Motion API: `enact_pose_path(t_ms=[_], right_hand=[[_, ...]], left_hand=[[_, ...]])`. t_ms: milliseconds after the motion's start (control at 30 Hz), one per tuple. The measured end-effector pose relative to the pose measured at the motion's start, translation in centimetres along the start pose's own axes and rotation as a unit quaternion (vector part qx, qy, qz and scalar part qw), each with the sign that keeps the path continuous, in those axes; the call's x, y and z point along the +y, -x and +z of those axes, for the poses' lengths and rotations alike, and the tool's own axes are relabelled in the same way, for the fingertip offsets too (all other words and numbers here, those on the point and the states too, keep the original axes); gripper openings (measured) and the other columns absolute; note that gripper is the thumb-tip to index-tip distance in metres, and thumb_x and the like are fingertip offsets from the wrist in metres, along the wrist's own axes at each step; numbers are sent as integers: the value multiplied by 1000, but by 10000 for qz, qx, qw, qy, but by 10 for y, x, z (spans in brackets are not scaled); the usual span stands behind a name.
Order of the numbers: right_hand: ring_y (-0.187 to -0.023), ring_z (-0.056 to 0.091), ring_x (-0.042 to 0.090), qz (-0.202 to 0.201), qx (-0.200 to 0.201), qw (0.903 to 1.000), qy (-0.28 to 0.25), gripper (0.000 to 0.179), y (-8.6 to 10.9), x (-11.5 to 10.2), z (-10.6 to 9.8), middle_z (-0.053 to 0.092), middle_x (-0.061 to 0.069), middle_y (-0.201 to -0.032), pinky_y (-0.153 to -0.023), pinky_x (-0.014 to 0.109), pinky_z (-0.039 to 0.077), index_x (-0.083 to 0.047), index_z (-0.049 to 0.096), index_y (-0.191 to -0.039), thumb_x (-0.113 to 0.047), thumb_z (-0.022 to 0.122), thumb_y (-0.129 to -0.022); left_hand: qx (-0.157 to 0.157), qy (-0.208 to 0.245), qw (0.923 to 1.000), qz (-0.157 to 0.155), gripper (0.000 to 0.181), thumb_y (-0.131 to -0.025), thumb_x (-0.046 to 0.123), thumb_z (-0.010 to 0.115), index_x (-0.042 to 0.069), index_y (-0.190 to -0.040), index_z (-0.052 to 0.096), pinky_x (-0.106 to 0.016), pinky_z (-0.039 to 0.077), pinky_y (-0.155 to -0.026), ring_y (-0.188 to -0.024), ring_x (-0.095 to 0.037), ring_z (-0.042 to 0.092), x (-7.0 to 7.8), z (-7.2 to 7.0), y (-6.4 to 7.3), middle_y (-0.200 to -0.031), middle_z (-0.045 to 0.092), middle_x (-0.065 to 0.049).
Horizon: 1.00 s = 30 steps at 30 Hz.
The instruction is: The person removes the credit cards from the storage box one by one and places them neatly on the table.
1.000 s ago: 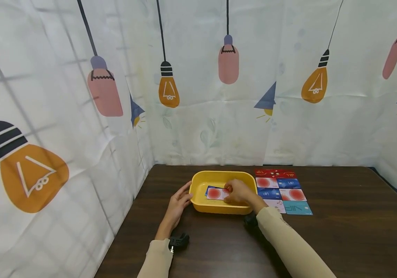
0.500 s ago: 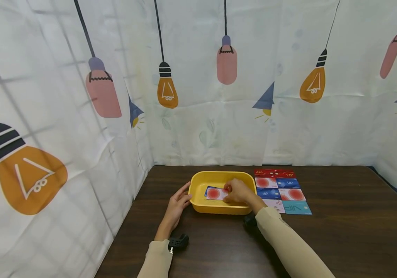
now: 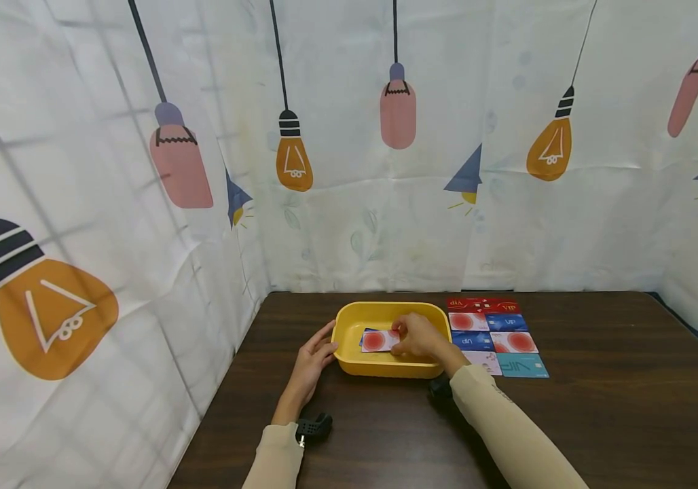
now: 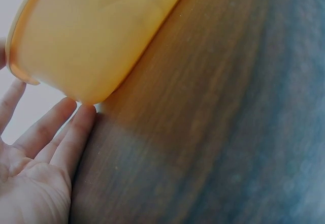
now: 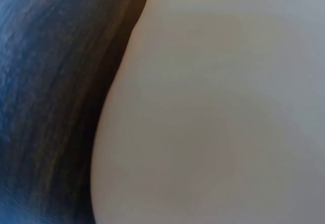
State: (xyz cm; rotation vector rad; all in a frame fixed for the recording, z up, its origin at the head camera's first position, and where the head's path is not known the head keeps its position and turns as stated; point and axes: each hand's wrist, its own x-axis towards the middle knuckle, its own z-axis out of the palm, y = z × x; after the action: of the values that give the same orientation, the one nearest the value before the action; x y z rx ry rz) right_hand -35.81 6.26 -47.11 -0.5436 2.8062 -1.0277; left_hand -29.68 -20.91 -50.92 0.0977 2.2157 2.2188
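Note:
A yellow plastic basin (image 3: 355,365) sits on the dark wooden table. Inside it, my right hand (image 3: 417,337) pinches the right end of a white card with a red circle (image 3: 375,341). The edge of a blue card (image 3: 369,331) shows from beneath that card. At the basin's left end, my left hand (image 3: 310,360) rests its fingertips against the outer wall. In the left wrist view, the fingers of that hand (image 4: 40,153) are nearly straight, with the tips at the basin's side (image 4: 101,41). Only blurred skin and table fill the right wrist view.
Right of the basin, several cards lie edge to edge in two columns: red VIP cards (image 3: 482,305), blue ones (image 3: 506,322), red-circle ones (image 3: 512,342) and a teal one (image 3: 523,365). A white curtain printed with lamps (image 3: 337,238) hangs behind and to the left.
The red-circle card has shifted very slightly left within the basin, my right fingers still on it. My left hand stays at the basin's end, and the view has tilted a touch.

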Motion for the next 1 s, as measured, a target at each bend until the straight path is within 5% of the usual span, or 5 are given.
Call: enact_pose_path(t_ms=[467, 1000], right_hand=[[-70, 56, 17, -28, 42, 9991, -431, 44, -1, 0, -2, 65, 4, -83, -63, 25, 51, -5, 70, -119, -9, 87, -78], [-75, 54, 18, -165, 364, 9940, -1017, 50, -2, -1, -4, 62, 6, -91, -64, 25, 49, -4, 67, -130, -5, 82, -83]], left_hand=[[29, 40, 10000, 6, 50, -103, 14, 58, 23, -152, 52, -21, 54, -92, -126, -32, 60, 1, 1, 0, -139, 61, -22], [-3, 96, 10000, 2, 50, -103, 17, 60, 24, -152, 51, -22, 55, -94, -126, -30, 60, 2, 1, 1, -140, 60, -22]])
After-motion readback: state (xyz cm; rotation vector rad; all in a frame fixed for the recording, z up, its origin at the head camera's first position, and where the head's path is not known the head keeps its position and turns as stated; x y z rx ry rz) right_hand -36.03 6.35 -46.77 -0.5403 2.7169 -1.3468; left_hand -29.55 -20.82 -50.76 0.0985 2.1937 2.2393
